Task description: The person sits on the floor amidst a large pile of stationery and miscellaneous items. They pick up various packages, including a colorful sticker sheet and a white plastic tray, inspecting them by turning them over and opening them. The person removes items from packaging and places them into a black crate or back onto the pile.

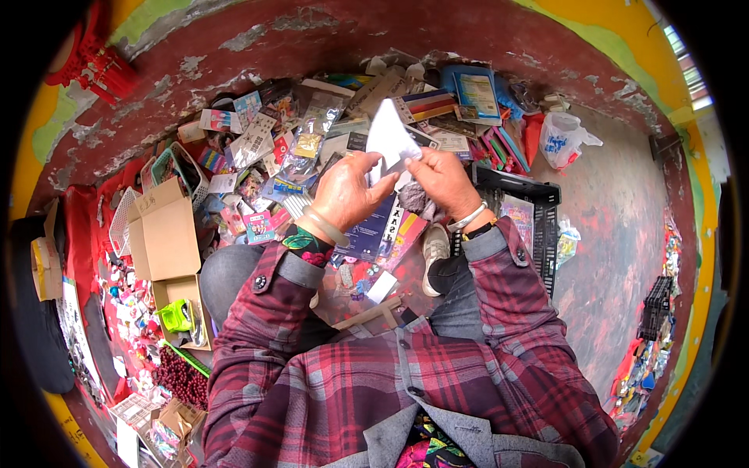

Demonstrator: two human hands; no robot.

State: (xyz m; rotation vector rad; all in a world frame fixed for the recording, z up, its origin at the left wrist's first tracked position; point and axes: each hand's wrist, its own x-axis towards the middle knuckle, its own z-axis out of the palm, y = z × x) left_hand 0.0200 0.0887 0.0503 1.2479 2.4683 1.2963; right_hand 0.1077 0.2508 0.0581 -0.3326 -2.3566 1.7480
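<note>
Raised in front of me is a white folded piece (pixel 388 136), thin and pointed at the top; whether it is paper or cloth I cannot tell. My left hand (pixel 347 195) grips its lower left side between thumb and fingers. On the lower right edge my right hand (pixel 445 183) pinches it closed. Just beneath the hands lie a grey fuzzy bundle (pixel 413 200) and a dark blue printed sheet (pixel 367 238). Past them spreads a heap of packets, cards and boxes, with a clear plastic packet (pixel 312 136) near my left hand.
An open cardboard box (pixel 168 242) with a bright green plastic item (pixel 175 315) stands at the left, near a white basket (pixel 201 187). Right of my foot sits a black crate (pixel 546 195). A white plastic bag (pixel 563 142) lies farther right. A low, peeling red wall (pixel 328 39) curves behind.
</note>
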